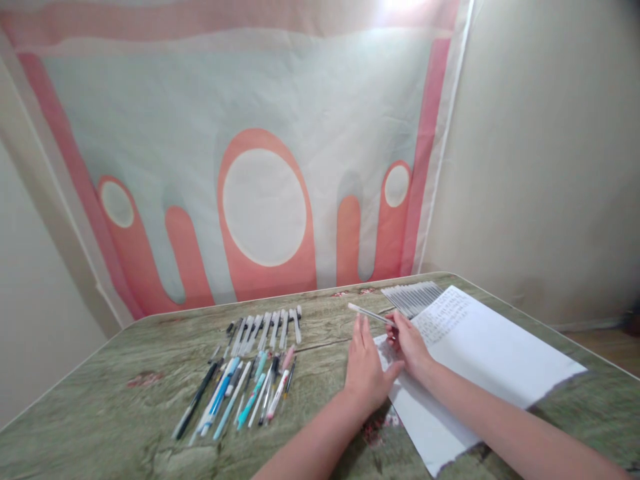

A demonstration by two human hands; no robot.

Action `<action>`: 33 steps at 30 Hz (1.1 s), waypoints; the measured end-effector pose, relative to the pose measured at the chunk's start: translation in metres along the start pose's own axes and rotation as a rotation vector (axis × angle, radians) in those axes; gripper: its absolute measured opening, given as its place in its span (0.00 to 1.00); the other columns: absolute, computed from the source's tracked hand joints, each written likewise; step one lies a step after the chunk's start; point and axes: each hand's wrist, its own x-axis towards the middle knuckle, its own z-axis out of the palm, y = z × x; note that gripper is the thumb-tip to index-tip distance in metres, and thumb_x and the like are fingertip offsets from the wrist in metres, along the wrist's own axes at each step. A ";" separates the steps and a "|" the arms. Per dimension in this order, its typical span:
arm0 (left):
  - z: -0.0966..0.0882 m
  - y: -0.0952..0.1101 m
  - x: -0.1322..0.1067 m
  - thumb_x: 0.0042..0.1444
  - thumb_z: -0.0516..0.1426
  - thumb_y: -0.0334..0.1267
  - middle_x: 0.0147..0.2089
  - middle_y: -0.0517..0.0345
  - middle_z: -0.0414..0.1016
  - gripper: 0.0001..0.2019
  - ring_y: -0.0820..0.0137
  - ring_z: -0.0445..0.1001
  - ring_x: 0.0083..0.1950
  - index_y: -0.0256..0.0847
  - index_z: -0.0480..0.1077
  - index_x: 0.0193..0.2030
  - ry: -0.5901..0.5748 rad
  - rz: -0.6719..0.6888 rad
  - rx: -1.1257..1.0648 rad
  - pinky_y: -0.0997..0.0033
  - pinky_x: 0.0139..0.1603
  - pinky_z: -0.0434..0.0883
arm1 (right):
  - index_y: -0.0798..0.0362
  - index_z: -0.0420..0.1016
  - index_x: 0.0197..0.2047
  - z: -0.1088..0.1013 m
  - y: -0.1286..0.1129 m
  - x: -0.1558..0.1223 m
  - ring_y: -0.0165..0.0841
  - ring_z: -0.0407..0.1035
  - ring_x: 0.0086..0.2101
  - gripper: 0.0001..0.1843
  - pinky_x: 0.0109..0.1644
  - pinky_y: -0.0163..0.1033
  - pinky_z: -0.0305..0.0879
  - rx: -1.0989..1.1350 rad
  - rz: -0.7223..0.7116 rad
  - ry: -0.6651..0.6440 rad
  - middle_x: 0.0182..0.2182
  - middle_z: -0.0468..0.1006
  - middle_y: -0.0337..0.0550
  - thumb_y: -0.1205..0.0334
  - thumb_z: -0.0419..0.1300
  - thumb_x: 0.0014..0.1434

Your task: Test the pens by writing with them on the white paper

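A slim pale pen (369, 312) is gripped in my right hand (407, 343), its far end pointing left above the table. Under that hand lies a large white sheet of paper (495, 347) with rows of dark handwriting near its upper left part. My left hand (367, 367) rests at the sheet's left edge, fingers stretched forward and thumb out toward the right hand. I see nothing held in it. The tip of the pen is hidden by my right fingers.
On the left lie assorted pens (237, 390) in blue, teal, white, pink and black. Behind them is a row of pale capped pens (267, 330). Thin clear sticks or refills (413, 297) lie beyond the paper. A printed cloth (265, 80) hangs behind the wooden-patterned table (100, 393).
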 end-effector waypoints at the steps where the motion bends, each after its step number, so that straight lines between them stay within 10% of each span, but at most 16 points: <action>1: 0.002 0.001 -0.003 0.40 0.59 0.48 0.67 0.45 0.34 0.46 0.54 0.34 0.66 0.36 0.42 0.63 -0.060 0.006 0.019 0.53 0.62 0.39 | 0.50 0.67 0.34 -0.001 0.000 0.002 0.27 0.61 0.18 0.19 0.19 0.32 0.57 0.003 0.003 0.001 0.21 0.69 0.37 0.42 0.53 0.50; 7: 0.005 0.004 -0.013 0.35 0.59 0.57 0.63 0.40 0.49 0.45 0.49 0.42 0.64 0.36 0.54 0.59 -0.329 0.028 0.173 0.49 0.62 0.38 | 0.52 0.69 0.35 -0.006 -0.016 0.014 0.30 0.66 0.25 0.17 0.22 0.32 0.58 -0.122 0.005 -0.013 0.28 0.75 0.42 0.51 0.61 0.45; 12: 0.002 0.006 -0.012 0.35 0.57 0.59 0.62 0.38 0.51 0.44 0.49 0.43 0.64 0.33 0.58 0.57 -0.377 0.050 0.231 0.50 0.62 0.38 | 0.54 0.71 0.35 -0.014 -0.037 0.031 0.30 0.68 0.25 0.13 0.25 0.32 0.57 -0.651 -0.141 -0.209 0.26 0.77 0.42 0.54 0.57 0.49; 17: 0.001 0.008 -0.012 0.36 0.55 0.61 0.62 0.36 0.49 0.45 0.49 0.43 0.64 0.31 0.57 0.58 -0.417 0.040 0.232 0.50 0.62 0.35 | 0.53 0.71 0.29 -0.024 -0.037 0.058 0.33 0.69 0.28 0.03 0.32 0.34 0.57 -1.186 -0.362 -0.096 0.23 0.76 0.42 0.63 0.58 0.49; 33: -0.008 0.012 -0.010 0.38 0.43 0.70 0.65 0.42 0.44 0.50 0.56 0.38 0.66 0.31 0.50 0.61 -0.533 0.065 0.478 0.55 0.64 0.35 | 0.54 0.69 0.33 -0.041 -0.023 0.053 0.37 0.63 0.40 0.05 0.42 0.37 0.56 -1.644 -0.523 -0.013 0.35 0.70 0.48 0.65 0.52 0.56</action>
